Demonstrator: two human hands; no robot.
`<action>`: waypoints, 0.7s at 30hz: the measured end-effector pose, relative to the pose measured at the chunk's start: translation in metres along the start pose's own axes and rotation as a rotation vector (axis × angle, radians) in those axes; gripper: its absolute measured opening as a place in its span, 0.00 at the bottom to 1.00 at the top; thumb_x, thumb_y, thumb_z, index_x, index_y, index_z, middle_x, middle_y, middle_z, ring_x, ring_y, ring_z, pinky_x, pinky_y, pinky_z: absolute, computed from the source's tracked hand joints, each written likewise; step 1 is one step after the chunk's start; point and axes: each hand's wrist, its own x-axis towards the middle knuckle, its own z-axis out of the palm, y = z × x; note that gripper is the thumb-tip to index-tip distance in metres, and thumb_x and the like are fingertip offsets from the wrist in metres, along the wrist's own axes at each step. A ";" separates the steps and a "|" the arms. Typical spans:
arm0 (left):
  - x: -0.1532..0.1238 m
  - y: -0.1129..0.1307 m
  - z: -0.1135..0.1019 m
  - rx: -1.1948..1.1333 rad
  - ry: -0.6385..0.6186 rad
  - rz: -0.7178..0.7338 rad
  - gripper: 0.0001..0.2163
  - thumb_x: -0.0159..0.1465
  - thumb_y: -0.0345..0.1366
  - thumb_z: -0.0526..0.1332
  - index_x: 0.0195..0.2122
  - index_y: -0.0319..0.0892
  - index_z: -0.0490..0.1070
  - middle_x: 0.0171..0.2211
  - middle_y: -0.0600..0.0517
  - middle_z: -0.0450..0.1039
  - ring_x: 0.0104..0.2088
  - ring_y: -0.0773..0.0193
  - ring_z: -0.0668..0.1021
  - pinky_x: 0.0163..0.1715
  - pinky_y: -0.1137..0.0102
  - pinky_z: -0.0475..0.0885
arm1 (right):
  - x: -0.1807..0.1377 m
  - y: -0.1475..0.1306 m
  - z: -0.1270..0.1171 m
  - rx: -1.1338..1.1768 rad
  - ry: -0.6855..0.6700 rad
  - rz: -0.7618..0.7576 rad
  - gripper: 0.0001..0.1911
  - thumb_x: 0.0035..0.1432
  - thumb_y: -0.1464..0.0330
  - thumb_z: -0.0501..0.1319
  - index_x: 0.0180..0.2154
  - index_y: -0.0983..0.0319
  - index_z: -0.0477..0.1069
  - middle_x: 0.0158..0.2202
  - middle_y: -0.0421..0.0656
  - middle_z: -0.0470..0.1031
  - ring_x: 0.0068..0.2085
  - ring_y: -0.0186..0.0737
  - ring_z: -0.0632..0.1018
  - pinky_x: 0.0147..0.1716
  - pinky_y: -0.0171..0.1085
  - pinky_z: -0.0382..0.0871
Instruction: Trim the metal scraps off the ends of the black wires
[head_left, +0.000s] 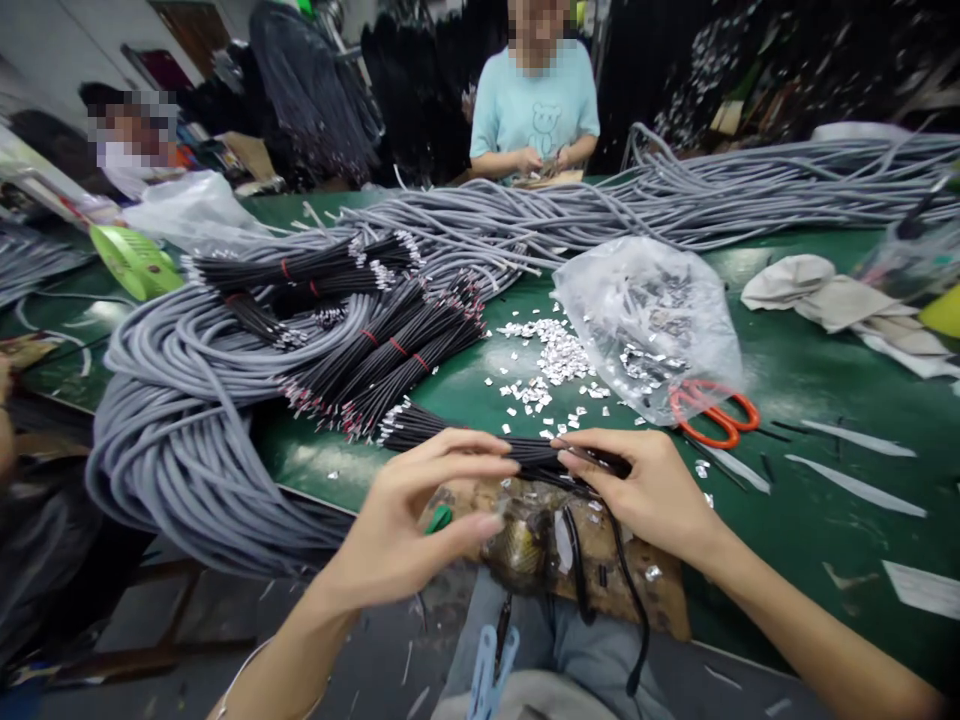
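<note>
My left hand [427,510] is held with fingers and thumb apart, at the near side of a bundle of thin black wires [420,428] with silvery ends. I see nothing held in it. My right hand [652,490] pinches black wire at the bundle's right end; how many strands are in the grip I cannot tell. A black cable [634,600] hangs below that hand over the front of a worn board [664,590]. On the board sits a brownish, clear-covered tool part [521,540] beside a small green piece [439,518].
Small silvery metal pieces [551,355] lie scattered beside a clear plastic bag [652,320]. Orange-handled scissors [716,412] rest against it. Tied black wire bundles [397,350] and thick grey cable coils [180,430] fill the left. A person [536,110] sits across the green table [810,400].
</note>
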 end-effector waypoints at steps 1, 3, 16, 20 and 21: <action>0.010 -0.003 0.004 -0.013 -0.033 0.016 0.08 0.53 0.36 0.64 0.35 0.46 0.75 0.40 0.50 0.73 0.43 0.58 0.73 0.42 0.66 0.69 | 0.001 0.000 0.000 0.009 0.001 0.009 0.09 0.55 0.70 0.57 0.37 0.61 0.74 0.36 0.39 0.77 0.35 0.36 0.77 0.35 0.32 0.69; 0.032 -0.009 0.012 -0.080 -0.137 0.008 0.13 0.52 0.32 0.65 0.40 0.45 0.74 0.42 0.49 0.73 0.44 0.59 0.73 0.45 0.66 0.67 | 0.003 0.000 0.000 0.030 0.000 0.016 0.09 0.55 0.70 0.57 0.37 0.61 0.75 0.36 0.39 0.77 0.35 0.36 0.77 0.35 0.32 0.69; 0.099 -0.031 0.026 -0.638 -0.262 -0.352 0.13 0.53 0.31 0.64 0.41 0.36 0.73 0.34 0.47 0.77 0.29 0.70 0.77 0.35 0.77 0.70 | 0.007 0.004 -0.005 0.119 -0.018 0.043 0.10 0.53 0.74 0.57 0.35 0.59 0.75 0.34 0.38 0.78 0.33 0.33 0.76 0.33 0.31 0.66; 0.105 -0.030 0.028 -0.649 -0.301 -0.345 0.13 0.54 0.32 0.64 0.41 0.37 0.73 0.35 0.47 0.77 0.30 0.70 0.77 0.36 0.77 0.70 | 0.009 0.003 -0.010 0.099 -0.025 0.049 0.10 0.53 0.74 0.57 0.35 0.60 0.75 0.34 0.39 0.77 0.33 0.34 0.76 0.33 0.31 0.66; 0.107 -0.030 0.028 -0.637 -0.307 -0.337 0.13 0.54 0.32 0.64 0.41 0.37 0.73 0.35 0.47 0.77 0.30 0.70 0.77 0.36 0.76 0.70 | 0.009 0.002 -0.012 0.096 -0.020 0.050 0.09 0.53 0.74 0.57 0.34 0.60 0.75 0.34 0.39 0.77 0.33 0.33 0.76 0.33 0.31 0.66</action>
